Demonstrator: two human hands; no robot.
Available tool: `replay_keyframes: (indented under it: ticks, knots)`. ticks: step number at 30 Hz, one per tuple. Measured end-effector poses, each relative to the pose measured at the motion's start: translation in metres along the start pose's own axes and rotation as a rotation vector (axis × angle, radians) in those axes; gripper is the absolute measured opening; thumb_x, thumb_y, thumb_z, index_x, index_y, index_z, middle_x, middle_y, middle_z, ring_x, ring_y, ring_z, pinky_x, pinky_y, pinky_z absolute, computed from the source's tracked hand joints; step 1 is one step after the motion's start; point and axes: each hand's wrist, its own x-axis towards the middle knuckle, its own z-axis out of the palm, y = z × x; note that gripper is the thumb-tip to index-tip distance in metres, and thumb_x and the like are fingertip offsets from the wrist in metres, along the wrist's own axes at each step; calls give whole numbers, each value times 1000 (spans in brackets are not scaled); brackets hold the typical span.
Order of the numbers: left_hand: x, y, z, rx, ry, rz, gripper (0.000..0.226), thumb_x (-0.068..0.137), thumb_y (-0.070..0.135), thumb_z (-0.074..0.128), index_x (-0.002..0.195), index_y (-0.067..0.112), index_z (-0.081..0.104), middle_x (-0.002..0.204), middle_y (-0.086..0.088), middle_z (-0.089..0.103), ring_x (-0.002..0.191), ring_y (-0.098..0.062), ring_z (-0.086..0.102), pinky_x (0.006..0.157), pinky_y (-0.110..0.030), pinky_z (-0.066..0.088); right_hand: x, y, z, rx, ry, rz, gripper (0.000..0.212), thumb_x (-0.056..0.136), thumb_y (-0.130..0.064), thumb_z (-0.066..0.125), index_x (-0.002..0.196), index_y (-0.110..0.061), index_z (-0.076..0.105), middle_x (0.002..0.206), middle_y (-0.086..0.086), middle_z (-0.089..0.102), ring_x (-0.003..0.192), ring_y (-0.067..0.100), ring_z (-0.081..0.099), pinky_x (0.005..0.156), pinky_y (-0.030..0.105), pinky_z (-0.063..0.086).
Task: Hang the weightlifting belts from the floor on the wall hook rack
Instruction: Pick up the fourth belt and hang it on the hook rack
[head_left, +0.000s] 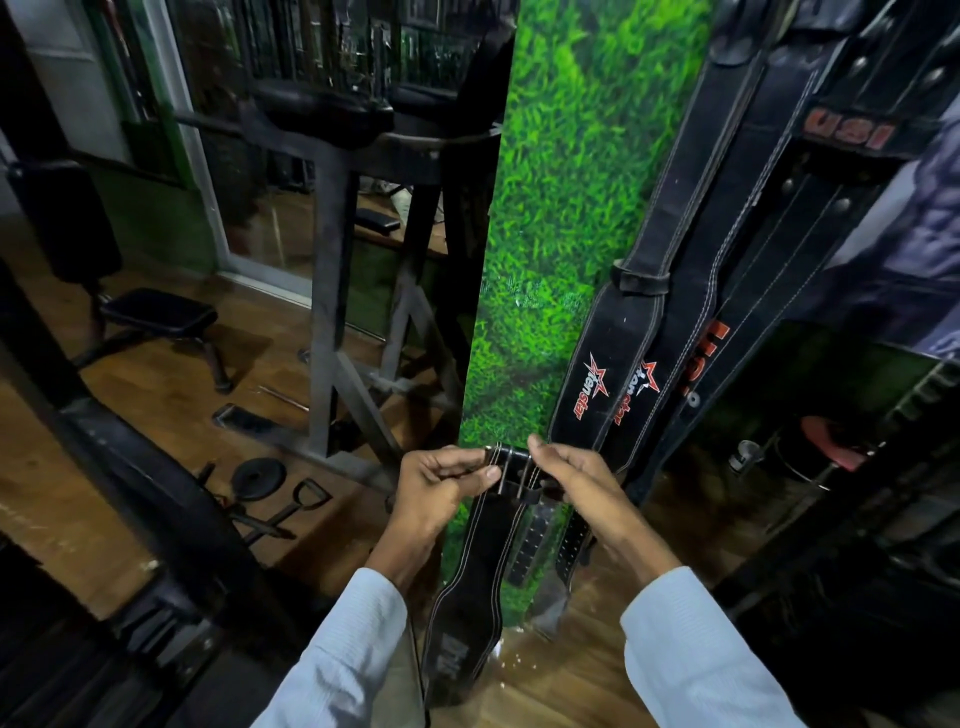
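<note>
A black weightlifting belt (470, 603) with white stitching hangs down from both my hands in front of the grass-patterned wall panel (550, 218). My left hand (441, 480) pinches its top end beside the metal buckle (511, 470). My right hand (569, 480) grips the strap just right of the buckle. The belt's wide part and its perforated strap (566, 540) dangle below, near the floor. Several black belts (675, 291) with red star logos hang on the wall at the right; their hooks are out of sight.
A dark metal machine frame (332, 291) stands left of the panel. On the wooden floor lie a small weight plate (258, 479), a cable handle (306, 496) and a flat bench (156, 317). Dark equipment fills the right edge and lower left.
</note>
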Motion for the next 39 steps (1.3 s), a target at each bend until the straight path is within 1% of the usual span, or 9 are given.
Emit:
replay_keyframes:
  ticks: [6,10,13,18,20,24,29,35,39]
  knots:
    - [4,7,2,-4,3,-35,27,72,-16,81,98,-13,75,85,-16,76,68,-8,71,64,-16,57,14,-22,-6,95,157,-155,14,90,-14,77,104,-18,73,91,2,82,88,10,76,83,24,51]
    - [11,23,0,-11,-57,-156,13,78,2,84,84,12,79,76,-3,76,77,-14,70,82,-40,61,21,-35,-3,69,278,-332,15,90,-3,75,99,-15,75,79,2,81,79,12,78,79,22,59]
    - [19,43,-2,20,-76,-99,5,82,10,82,82,15,80,71,5,76,71,-7,70,80,-34,59,26,-51,-1,115,323,-427,16,90,-1,75,97,-15,76,79,2,81,79,13,78,80,19,58]
    - [49,109,19,78,-39,345,13,85,12,81,95,19,78,81,1,78,68,4,66,66,-12,51,45,-113,-23,121,379,-558,18,90,-1,74,91,-18,76,76,2,81,76,13,78,76,20,59]
    - [69,141,39,134,-51,470,4,86,20,82,88,19,78,76,6,72,62,7,58,61,-16,47,52,-146,-36,103,403,-609,19,89,0,75,89,-20,75,74,0,80,73,13,78,73,20,59]
    - [104,202,65,226,-8,642,24,87,39,73,78,19,82,71,5,74,67,-5,64,66,-34,52,64,-202,-64,18,475,-686,19,88,-3,78,85,-22,75,72,-4,80,73,14,79,71,25,61]
    - [129,278,98,329,39,793,17,86,31,80,73,21,81,62,14,63,61,-4,59,60,-22,42,75,-258,-105,-224,660,-825,12,88,-18,80,88,-30,77,74,-8,80,76,9,78,77,38,65]
    - [154,365,140,610,219,1014,30,89,44,70,82,17,79,85,0,73,79,-24,66,68,-35,53,97,-332,-153,-662,1035,-929,18,89,-37,76,106,-31,79,92,-5,78,87,17,70,76,34,58]
    - [170,424,161,801,277,1052,35,88,40,67,69,11,69,72,-3,66,76,-31,67,63,-32,44,110,-384,-173,-872,1108,-947,18,91,-33,73,107,-29,64,91,0,75,85,25,69,69,37,56]
